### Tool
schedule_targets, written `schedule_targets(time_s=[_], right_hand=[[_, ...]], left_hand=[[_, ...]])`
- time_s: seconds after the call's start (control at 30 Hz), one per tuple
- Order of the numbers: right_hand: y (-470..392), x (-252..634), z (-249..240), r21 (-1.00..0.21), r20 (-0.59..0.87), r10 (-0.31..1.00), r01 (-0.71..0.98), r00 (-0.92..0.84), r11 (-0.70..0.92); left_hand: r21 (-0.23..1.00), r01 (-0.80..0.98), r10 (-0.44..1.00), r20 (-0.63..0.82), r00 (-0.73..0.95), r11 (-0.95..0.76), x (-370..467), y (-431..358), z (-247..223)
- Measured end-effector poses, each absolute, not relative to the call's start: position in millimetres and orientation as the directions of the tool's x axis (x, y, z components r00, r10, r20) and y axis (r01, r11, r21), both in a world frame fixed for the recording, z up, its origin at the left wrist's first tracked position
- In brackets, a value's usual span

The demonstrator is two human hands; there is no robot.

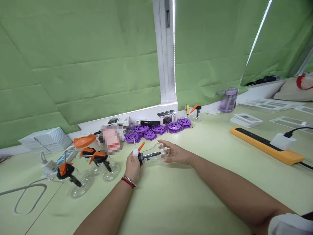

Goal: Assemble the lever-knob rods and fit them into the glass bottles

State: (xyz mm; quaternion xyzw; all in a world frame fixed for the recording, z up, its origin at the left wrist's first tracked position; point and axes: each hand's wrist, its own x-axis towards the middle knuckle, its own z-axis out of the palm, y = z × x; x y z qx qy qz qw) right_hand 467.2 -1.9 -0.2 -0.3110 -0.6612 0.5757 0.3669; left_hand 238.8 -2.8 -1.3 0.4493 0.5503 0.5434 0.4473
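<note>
A clear bottle (152,152) with a black and orange spray head lies sideways between my hands, above the pale green table. My left hand (132,165) is closed round the black head end, its thumb wearing a white cover near the metal nozzle. At the bottle's base, my right hand (176,152) grips with thumb and fingers curved round the glass. A black tube shows inside the bottle. Several similar bottles stand to the left, among them one clear bottle (111,171) with a black and orange head. Behind my hands lie several purple wheel-shaped parts (158,130).
A yellow power strip (259,143) with a white plug lies at the right. A lilac jug (228,101), white cards (246,119) and a small bottle (197,115) stand behind. At the left are stacked white boxes (46,140) and a grey cable (29,186).
</note>
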Motion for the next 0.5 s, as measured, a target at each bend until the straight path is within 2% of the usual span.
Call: schedule_targets(time_s=[0.17, 0.3, 0.5], right_hand=[[-1.2, 462.0, -1.6, -0.996, 0.082, 0.861, -0.01, -0.502, 0.089], [0.1, 456.8, -4.8, -1.0, -0.017, 0.887, -0.003, -0.462, -0.021], [2.3, 455.4, -7.1, -0.998, -0.065, 0.894, 0.035, -0.444, -0.055]], left_hand=[[0.999, 0.008, 0.978, 0.039, -0.203, -0.038, 239.8, -3.9, -0.6], [0.995, 0.055, 0.98, 0.094, -0.173, -0.086, 239.1, -3.3, -3.9], [0.997, 0.044, 0.984, 0.063, -0.165, -0.056, 239.6, -4.8, -5.0]])
